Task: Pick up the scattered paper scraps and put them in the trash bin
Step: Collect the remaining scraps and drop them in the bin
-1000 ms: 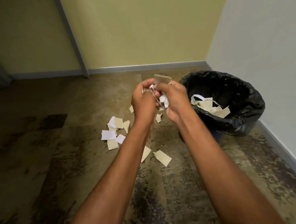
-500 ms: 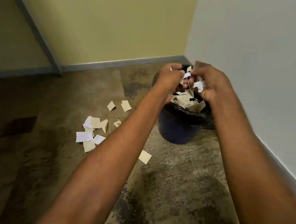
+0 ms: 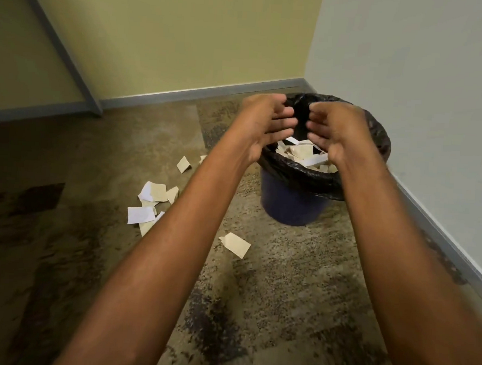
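The mottled brown floor (image 3: 283, 297) runs into a corner where a yellow wall (image 3: 172, 37) meets a pale grey wall (image 3: 410, 65), with grey skirting (image 3: 197, 93) along both. One trash bin (image 3: 289, 208) stands upright in that corner near the grey wall. It is dark blue, mouth up, with a black liner (image 3: 299, 173) folded over its rim.

Two bare forearms reach over it. The left hand (image 3: 266, 124) and right hand (image 3: 336, 129) hover above the mouth, palms facing. Their fingertips are close but apart, the fingers loosely curved, and neither holds anything.

Inside the bin lies a heap of paper scraps (image 3: 299, 153), white and cream, too overlapped to count. On the floor left of the bin a cluster of scraps (image 3: 151, 202) overlaps, partly hidden by the left forearm; roughly six show. Three more lie singly. A folded piece (image 3: 183, 164) sits beyond the cluster and a sliver (image 3: 202, 159) at the forearm's edge. A cream piece (image 3: 235, 244) lies between the arms, long axis slanting upper left to lower right, pointed end leftward.
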Demonstrator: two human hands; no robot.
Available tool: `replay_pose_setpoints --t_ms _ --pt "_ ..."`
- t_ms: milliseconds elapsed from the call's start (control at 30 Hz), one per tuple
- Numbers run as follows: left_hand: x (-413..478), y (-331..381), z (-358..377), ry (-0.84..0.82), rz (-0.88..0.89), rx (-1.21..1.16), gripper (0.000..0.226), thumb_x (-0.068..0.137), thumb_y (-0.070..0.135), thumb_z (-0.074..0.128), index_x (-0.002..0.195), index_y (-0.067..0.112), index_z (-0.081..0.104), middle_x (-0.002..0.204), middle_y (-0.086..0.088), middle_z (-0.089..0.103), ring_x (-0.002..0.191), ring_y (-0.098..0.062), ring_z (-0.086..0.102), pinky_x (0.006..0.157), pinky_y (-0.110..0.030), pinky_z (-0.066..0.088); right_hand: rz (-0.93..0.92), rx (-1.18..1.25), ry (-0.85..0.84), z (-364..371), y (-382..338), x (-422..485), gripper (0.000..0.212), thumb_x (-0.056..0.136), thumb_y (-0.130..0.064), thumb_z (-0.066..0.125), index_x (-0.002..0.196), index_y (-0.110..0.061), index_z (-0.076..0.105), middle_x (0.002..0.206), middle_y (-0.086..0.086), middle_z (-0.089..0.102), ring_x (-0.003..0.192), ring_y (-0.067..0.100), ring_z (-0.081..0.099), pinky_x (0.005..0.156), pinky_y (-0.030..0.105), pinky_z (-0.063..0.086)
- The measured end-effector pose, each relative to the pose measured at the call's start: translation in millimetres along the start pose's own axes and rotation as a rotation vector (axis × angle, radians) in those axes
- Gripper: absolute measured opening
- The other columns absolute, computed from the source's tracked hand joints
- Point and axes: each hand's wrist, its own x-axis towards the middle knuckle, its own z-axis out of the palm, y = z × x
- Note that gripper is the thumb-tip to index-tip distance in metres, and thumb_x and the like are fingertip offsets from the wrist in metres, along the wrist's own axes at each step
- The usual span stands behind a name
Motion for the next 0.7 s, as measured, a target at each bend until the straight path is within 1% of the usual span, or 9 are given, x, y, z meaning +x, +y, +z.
replay_pose_setpoints --t_ms 67,100,200,300,400,500,567,633,700 --pt "-6 -1 -20 -0.003 0.009 0.090 0.028 0.097 0.007 0.049 0.108 0.018 0.072 0.089 0.000 0.078 0.068 -0.014 0.070 0.064 -0.028 0.055 -0.069 0.104 -0.075 15 -2 -11 0.006 0.094 -0.013 0.069 0.098 -0.010 0.072 0.079 0.003 0.073 0.074 0.017 0.072 0.077 0.032 0.063" --pt "-12 -2 -31 0.000 0.010 0.127 0.027 0.096 0.008 0.049 0.103 0.020 0.073 0.081 0.003 0.076 0.062 -0.013 0.064 0.061 -0.026 0.049 -0.101 0.116 -0.121 24 -1 -19 0.004 0.094 -0.011 0.069 0.095 -0.009 0.073 0.077 0.004 0.073 0.071 0.018 0.071 0.073 0.031 0.062" --pt "-21 -18 -72 0.046 -0.050 0.205 0.026 0.097 0.009 0.047 0.100 0.020 0.071 0.075 0.004 0.068 0.058 -0.013 0.058 0.058 -0.025 0.043 -0.142 0.066 -0.281 58 9 -49 0.004 0.093 -0.009 0.069 0.092 -0.007 0.072 0.075 0.007 0.071 0.066 0.018 0.067 0.062 0.029 0.057" --pt "-25 -52 -109 0.126 -0.106 0.281 0.019 0.099 0.012 0.051 0.097 0.019 0.068 0.074 0.002 0.067 0.056 -0.013 0.058 0.057 -0.025 0.039 -0.105 -0.040 -0.435 87 33 -71 0.004 0.095 -0.003 0.067 0.095 -0.003 0.071 0.074 0.011 0.068 0.060 0.017 0.064 0.058 0.028 0.055" --pt "-27 -105 -144 0.157 -0.201 0.411 0.013 0.100 0.010 0.053 0.099 0.016 0.066 0.086 -0.006 0.070 0.065 -0.018 0.060 0.061 -0.027 0.043 -0.028 -0.186 -0.536 114 71 -85 0.008 0.094 0.003 0.063 0.092 0.000 0.069 0.077 0.019 0.066 0.059 0.022 0.063 0.054 0.028 0.057" --pt "-30 -159 -171 0.132 -0.298 0.569 0.013 0.102 0.015 0.060 0.107 0.014 0.071 0.095 -0.003 0.075 0.074 -0.016 0.062 0.063 -0.028 0.046 0.024 -0.373 -0.536 125 125 -86 0.009 0.092 0.004 0.061 0.088 0.004 0.069 0.076 0.025 0.066 0.060 0.028 0.064 0.050 0.031 0.057" --pt "-31 -191 -181 0.092 -0.330 0.796 0.015 0.098 0.013 0.065 0.111 0.008 0.073 0.100 -0.007 0.073 0.087 -0.025 0.065 0.064 -0.030 0.046 -0.037 -0.618 -0.500 124 168 -81 0.015 0.090 -0.005 0.063 0.078 -0.003 0.072 0.074 0.021 0.072 0.063 0.026 0.067 0.059 0.037 0.059" --pt "-35 -217 -182 0.049 -0.349 1.057 0.040 0.092 0.028 0.076 0.127 0.011 0.069 0.120 -0.012 0.069 0.111 -0.031 0.066 0.081 -0.031 0.050 -0.106 -0.853 -0.460 118 205 -78 0.019 0.089 -0.015 0.062 0.071 -0.013 0.068 0.080 0.011 0.074 0.079 0.027 0.071 0.073 0.045 0.060" --pt "-43 -240 -181 0.026 -0.304 1.272 0.061 0.085 0.046 0.079 0.134 0.014 0.062 0.135 -0.013 0.060 0.127 -0.034 0.058 0.097 -0.038 0.052 -0.133 -1.014 -0.449 110 228 -79 0.007 0.089 -0.022 0.062 0.084 -0.018 0.066 0.102 0.010 0.072 0.099 0.031 0.069 0.082 0.042 0.059"
